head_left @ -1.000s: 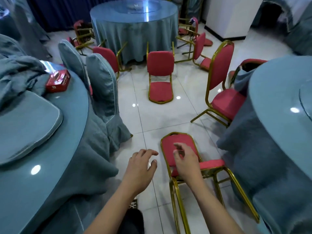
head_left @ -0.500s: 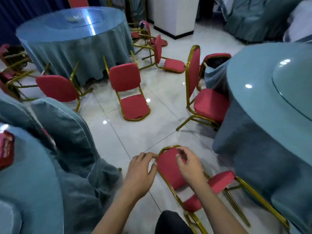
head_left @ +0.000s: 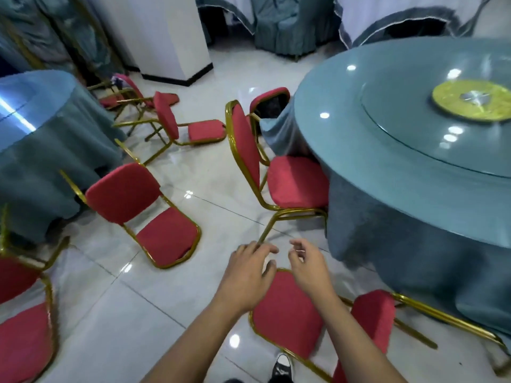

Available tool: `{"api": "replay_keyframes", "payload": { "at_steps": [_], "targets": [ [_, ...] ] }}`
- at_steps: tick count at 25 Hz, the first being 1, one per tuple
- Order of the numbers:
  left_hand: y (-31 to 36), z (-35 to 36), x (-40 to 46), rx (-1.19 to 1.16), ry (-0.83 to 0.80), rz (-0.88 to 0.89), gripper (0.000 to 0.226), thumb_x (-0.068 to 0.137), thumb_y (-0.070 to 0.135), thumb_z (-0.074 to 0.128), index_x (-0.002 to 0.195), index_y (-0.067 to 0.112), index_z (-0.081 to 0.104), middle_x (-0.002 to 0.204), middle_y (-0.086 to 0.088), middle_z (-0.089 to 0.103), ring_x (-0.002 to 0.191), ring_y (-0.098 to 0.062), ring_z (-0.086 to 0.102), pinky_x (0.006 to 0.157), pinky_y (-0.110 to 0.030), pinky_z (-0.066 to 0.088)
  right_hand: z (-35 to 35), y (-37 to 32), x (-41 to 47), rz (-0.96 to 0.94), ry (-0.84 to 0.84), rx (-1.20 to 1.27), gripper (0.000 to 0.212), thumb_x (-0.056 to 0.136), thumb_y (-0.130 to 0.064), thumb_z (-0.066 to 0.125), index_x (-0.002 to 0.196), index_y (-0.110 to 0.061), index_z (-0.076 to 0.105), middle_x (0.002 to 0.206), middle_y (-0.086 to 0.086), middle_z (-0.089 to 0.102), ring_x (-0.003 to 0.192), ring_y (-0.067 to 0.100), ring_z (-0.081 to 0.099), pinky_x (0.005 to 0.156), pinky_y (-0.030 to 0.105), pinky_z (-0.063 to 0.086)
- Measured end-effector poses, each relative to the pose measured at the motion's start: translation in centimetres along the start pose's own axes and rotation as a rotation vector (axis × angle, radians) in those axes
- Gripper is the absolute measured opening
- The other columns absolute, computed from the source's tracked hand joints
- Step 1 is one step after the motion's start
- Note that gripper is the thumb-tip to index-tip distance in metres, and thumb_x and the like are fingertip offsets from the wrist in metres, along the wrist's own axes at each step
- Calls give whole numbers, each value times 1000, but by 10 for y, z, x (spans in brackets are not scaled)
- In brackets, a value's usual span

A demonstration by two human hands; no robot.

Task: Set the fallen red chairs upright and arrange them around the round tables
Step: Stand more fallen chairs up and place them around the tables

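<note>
Both hands are out front, low in the head view. Left hand (head_left: 249, 269) has its fingers loosely spread and slightly bent, thumb just at the gold top rim of the nearest red chair (head_left: 287, 313); can't tell if it's actually touching. Right hand (head_left: 309, 268) floats just above the same chair back, fingers loosely curled and holding nothing. That chair is tipped over on the floor (head_left: 171, 299) right beside the big round worktop (head_left: 414, 167) on the right, its gold legs running under the blue cloth.

Farther off, an upright chair (head_left: 276, 172) is tucked against that worktop, with another red chair back (head_left: 269, 95) poking out behind it. Left of centre a fallen chair (head_left: 143, 211) lies on its back, and one more (head_left: 177, 125) is down beyond it near a second round worktop (head_left: 41, 128) on the far left. Another red chair (head_left: 22, 327) sits at the near left edge. A white pillar (head_left: 154, 34) stands at the far end.
</note>
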State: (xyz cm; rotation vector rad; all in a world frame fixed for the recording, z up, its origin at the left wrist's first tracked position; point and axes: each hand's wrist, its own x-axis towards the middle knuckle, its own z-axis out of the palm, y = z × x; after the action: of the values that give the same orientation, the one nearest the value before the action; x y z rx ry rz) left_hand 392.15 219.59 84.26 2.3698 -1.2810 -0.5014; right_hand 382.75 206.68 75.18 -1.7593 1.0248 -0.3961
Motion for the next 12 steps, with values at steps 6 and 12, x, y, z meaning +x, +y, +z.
{"api": "replay_keyframes", "payload": {
  "at_steps": [6,12],
  "targets": [
    [5,1,111,16,-155,278,27,102,32,45,127,34,55,129,12,55,118,-13,45,104,-37,39,-41,-10,49,107,332,10,26,95,-16,57,119,-23,65,111,-3,64,100,10,61,88,23,44],
    [-8,35,223,77,-481,668,28,98,36,44,122,33,58,124,9,58,118,-16,50,102,-38,40,-32,14,57,388,811,92,25,96,-18,58,119,-19,66,111,0,65,99,12,62,92,28,49]
  ]
}}
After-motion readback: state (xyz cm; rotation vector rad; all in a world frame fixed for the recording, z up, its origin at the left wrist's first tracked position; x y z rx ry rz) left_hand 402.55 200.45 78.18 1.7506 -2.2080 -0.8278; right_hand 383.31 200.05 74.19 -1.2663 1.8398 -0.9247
